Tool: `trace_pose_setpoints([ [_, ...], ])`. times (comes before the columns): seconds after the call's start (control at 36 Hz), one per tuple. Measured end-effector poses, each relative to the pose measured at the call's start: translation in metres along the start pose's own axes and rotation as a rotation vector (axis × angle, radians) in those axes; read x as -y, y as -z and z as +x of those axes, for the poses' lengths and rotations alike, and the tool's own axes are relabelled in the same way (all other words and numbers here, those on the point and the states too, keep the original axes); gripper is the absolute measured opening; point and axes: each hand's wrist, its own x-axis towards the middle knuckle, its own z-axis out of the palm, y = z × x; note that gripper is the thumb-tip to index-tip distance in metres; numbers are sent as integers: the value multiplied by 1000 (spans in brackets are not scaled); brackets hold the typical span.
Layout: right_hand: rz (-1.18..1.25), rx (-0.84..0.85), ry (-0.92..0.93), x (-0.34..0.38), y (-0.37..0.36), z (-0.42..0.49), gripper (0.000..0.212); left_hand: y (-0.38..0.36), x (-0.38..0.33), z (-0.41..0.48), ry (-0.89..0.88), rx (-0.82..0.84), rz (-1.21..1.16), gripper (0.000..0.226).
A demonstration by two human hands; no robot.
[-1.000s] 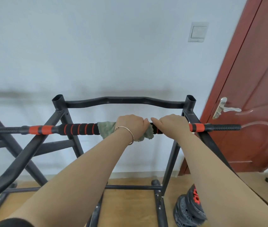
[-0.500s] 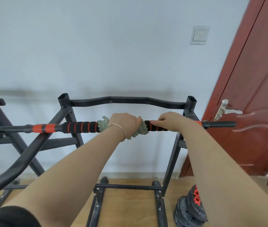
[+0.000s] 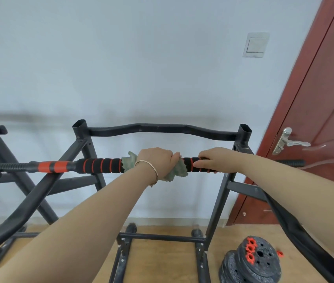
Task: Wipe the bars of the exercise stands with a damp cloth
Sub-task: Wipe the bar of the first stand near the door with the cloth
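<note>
while the green cloth (image 3: 179, 170) is bunching on the padded bar (image 3: 100, 166) inside the curling left hand (image 3: 155, 160), a strip of foam (image 3: 190, 161) is newly showing between it and the right hand (image 3: 215, 160), which is closing round the bare bar. the wipe is creeping left, i'd judge. beyond the left hand the bar is running free; past the right hand, the upright (image 3: 219, 201) and the door (image 3: 315, 119) are crowding in.

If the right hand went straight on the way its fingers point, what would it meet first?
The right hand would likely meet the green cloth first, gripped round the bar by the left hand.
</note>
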Motion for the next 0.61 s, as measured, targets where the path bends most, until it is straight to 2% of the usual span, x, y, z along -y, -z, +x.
trace_pose_setpoints([
  [0.08,-44,-7,4,-3,0,-3,40,-1,5,-5,-57,-11,-143,37],
  [0.22,84,45,18,-12,6,0,31,5,22,-8,-101,68,-437,27],
  [0.33,162,37,48,-17,14,-5,26,7,19,-4,-123,-62,-709,15],
  [0.39,214,-50,69,-19,18,-8,31,10,11,2,-124,-121,-819,12],
  [0.44,201,-117,97,-19,22,-10,32,14,0,7,-114,-156,-839,14],
  [0.56,216,-78,90,-24,22,-10,25,12,-19,17,-77,-131,-864,14],
  [0.61,160,-83,85,-29,20,-8,26,4,-20,23,-34,-182,-721,21],
])
